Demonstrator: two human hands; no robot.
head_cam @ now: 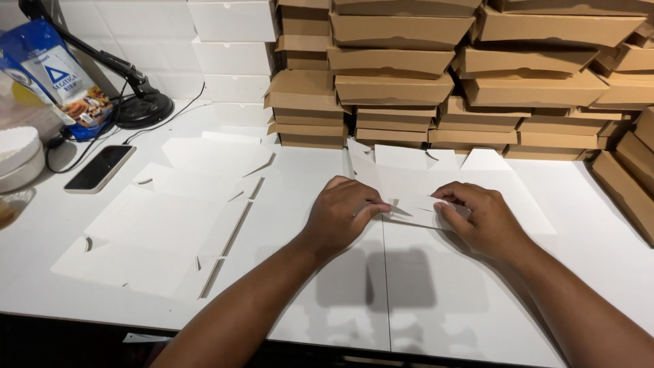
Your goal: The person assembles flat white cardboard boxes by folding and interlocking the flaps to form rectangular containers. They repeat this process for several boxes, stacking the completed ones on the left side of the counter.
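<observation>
Head view looks down on a white worktop (436, 300) where both hands press on a flat white carton blank (422, 184) lying at the middle, just in front of the stacked brown boxes (409, 68). The left hand (344, 215) is curled, fingertips pinching a narrow flap at the blank's near edge; the right hand (473, 218) grips the same flap from the other side, fingers bent over it. The blank looks light and thin, stiff across its panels but ready to bend along scored lines, and likely to crease if pinched off a fold; flap edges near a score seem the best hold. A pile of more flat blanks (170, 225) lies to the left, well apart, with a dark phone (99, 168) beyond it.
</observation>
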